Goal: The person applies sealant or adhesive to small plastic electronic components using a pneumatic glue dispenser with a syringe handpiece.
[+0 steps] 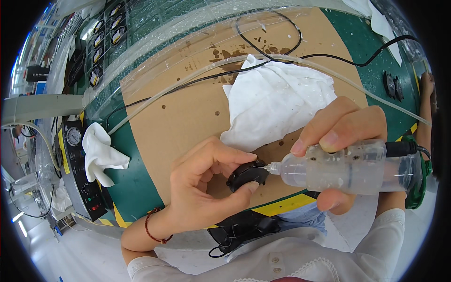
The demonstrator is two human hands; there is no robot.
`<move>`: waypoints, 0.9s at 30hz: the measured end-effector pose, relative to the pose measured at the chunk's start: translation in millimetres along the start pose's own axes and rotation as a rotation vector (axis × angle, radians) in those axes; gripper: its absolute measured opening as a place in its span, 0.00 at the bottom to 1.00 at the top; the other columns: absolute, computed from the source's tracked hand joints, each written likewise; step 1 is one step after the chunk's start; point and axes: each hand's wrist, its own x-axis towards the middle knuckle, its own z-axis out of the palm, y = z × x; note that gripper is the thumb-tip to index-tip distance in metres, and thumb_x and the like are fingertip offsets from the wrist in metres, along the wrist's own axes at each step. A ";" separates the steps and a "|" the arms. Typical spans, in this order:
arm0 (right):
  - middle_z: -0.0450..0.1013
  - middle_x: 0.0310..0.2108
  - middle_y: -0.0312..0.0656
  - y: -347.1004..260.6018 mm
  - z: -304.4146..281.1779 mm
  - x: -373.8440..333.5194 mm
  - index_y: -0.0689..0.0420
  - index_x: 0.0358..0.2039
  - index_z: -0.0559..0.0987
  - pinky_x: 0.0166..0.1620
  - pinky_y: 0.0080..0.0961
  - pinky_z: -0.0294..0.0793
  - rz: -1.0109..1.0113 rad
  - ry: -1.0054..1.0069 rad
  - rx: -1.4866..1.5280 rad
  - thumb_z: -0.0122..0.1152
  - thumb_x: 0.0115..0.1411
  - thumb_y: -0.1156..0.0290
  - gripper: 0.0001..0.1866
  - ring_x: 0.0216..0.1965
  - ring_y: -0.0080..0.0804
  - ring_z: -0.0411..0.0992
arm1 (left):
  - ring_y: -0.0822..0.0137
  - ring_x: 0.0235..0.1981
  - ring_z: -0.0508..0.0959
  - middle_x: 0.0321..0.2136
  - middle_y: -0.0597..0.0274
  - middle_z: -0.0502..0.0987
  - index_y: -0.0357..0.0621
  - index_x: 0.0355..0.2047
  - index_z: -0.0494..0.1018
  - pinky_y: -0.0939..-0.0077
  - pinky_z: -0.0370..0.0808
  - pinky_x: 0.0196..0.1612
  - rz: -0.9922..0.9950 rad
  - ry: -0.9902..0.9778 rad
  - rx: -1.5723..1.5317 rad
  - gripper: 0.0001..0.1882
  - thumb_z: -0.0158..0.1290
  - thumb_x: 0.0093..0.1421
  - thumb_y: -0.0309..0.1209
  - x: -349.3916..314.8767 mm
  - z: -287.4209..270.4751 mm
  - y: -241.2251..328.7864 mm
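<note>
My left hand point(195, 181), in the middle of the view, pinches a small round black part point(247, 176) between thumb and fingers. Its rim is tilted toward the right. My right hand point(347, 124) is wrapped around a clear dispensing syringe point(345, 167) in a translucent sleeve, held almost level. The thin needle tip point(267, 167) points left and meets the black part's edge; whether it touches or just hovers is too small to tell. A green cap point(418, 188) and a black plug sit at the syringe's back end.
Brown cardboard point(174, 127) with dark stains covers the green bench. On it lie a crumpled white cloth point(282, 94), a clear hose and a black cable point(366, 61). Left are another cloth point(101, 152) and a dispenser controller point(80, 164). Trayed black parts point(96, 56), two loose ones point(393, 87), and another person's arm point(425, 108) show.
</note>
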 end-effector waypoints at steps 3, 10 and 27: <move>0.66 0.26 0.45 1.4 1.2 -0.4 0.55 0.32 0.61 0.24 0.11 0.64 0.013 0.028 0.001 0.65 0.38 0.51 0.29 0.20 0.21 0.64 | 0.76 0.27 0.72 0.27 0.61 0.67 0.31 0.32 0.68 0.89 0.67 0.29 0.002 0.006 0.013 0.16 0.54 0.40 0.14 -0.8 -1.1 -0.5; 0.66 0.26 0.45 1.8 -1.0 -1.0 0.55 0.33 0.61 0.24 0.12 0.64 0.015 0.005 0.018 0.66 0.38 0.53 0.30 0.20 0.23 0.65 | 0.79 0.24 0.70 0.26 0.61 0.67 0.33 0.32 0.68 0.90 0.65 0.27 -0.026 0.017 0.024 0.15 0.53 0.39 0.15 -1.1 -0.5 0.7; 0.67 0.27 0.46 4.0 -2.0 -0.4 0.55 0.34 0.61 0.24 0.13 0.65 -0.011 -0.004 0.005 0.66 0.39 0.55 0.29 0.21 0.24 0.66 | 0.80 0.24 0.70 0.26 0.62 0.67 0.33 0.32 0.68 0.91 0.65 0.27 -0.039 0.011 0.030 0.16 0.54 0.39 0.15 -1.3 -1.3 0.7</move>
